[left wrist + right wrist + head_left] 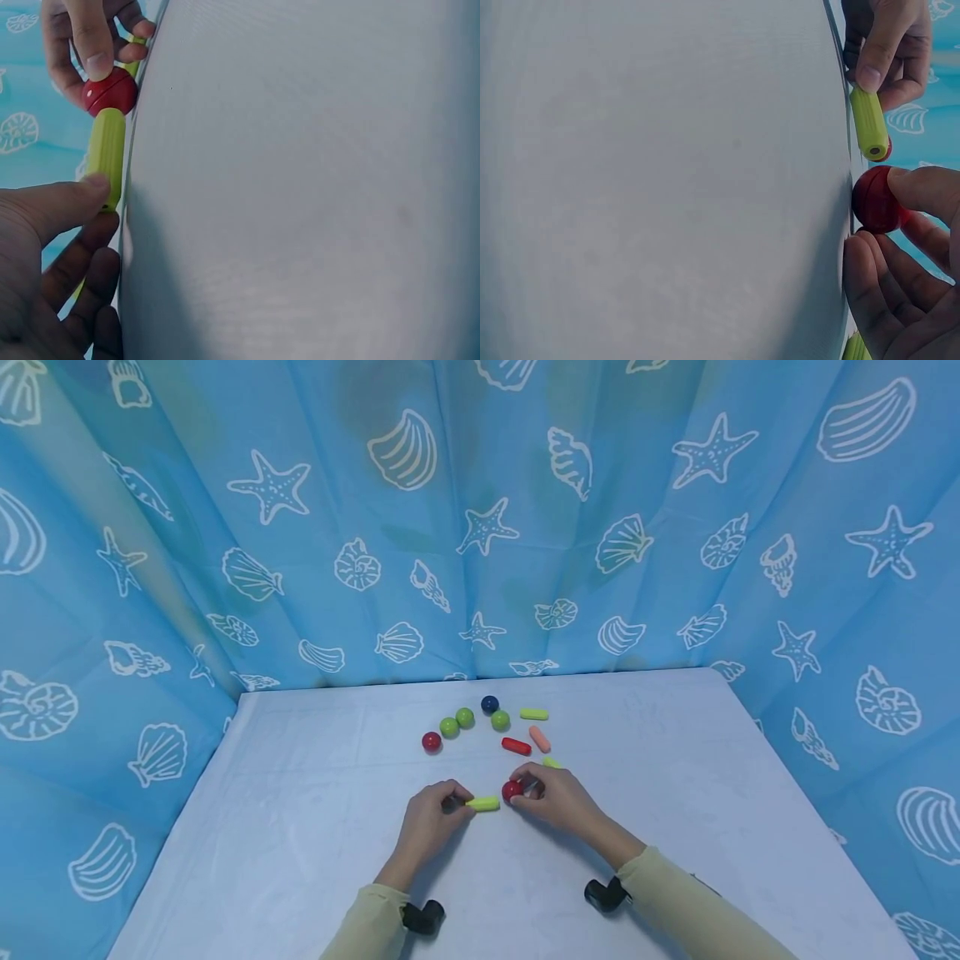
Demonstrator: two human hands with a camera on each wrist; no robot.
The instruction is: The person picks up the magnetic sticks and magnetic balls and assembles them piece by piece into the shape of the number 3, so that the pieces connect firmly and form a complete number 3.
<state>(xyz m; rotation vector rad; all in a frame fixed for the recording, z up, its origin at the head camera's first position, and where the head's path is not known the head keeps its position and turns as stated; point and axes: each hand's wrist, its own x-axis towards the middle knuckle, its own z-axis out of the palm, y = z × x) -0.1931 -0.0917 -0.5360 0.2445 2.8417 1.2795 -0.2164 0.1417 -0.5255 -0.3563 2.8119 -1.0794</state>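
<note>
Person at a white-covered table (300,827), both forearms in pale sleeves (367,922), black device (423,917) on the left wrist and a second black device (606,895) on the right. Left hand (429,820) pinches a yellow-green rod (486,804) near one end, thumb against fingers; rod lies roughly crosswise, free end aimed at the other hand, a dark round spot showing on that end face. Right hand (557,797) grasps a red ball (512,791) between thumb and fingertips, a thin seam running round it. Rod end and ball just beside each other, narrow gap between, not touching; both in front of the person, between the two hands. Cannot tell whether either rests on the cloth. Just past the right hand, another yellow-green rod (551,762), partly hidden by it. Beyond, loose pieces: red rod (517,746), pink rod (539,739) beside it, a third yellow-green rod (534,714) farther back. To the left of these, a dark blue ball (490,704) close by a green ball (500,720), contact unclear; then two more green balls (449,727) side by side, and a second red ball (431,742) at the left end. Backdrop: blue curtain (450,585), white shells and starfish
</note>
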